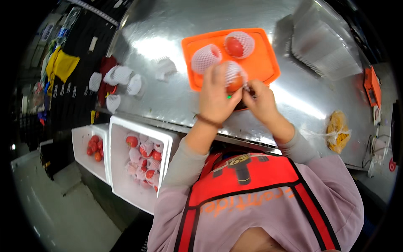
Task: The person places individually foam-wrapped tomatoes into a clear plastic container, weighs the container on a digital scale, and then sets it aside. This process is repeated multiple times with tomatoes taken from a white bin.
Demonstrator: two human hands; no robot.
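My left hand [216,96], with a brown band at the wrist, is closed around a red tomato [234,84] partly covered by a white foam net sleeve [231,69]. At the tomato's lower right, the fingers of my right hand [262,101] are bent together in a pinch. What sits between those fingertips is too small to make out. Both hands are over the near edge of an orange plastic tray [266,69]. Farther back in this tray lie two more netted tomatoes, one on the left [205,59] and another at the back [238,45].
Loose white foam nets [121,75] lie on the metal table [176,105] at left. Clear plastic containers [323,46] are stacked at back right; a tied bag of yellowish items [337,132] lies at right. Below left, white foam boxes [117,176] hold netted and bare tomatoes.
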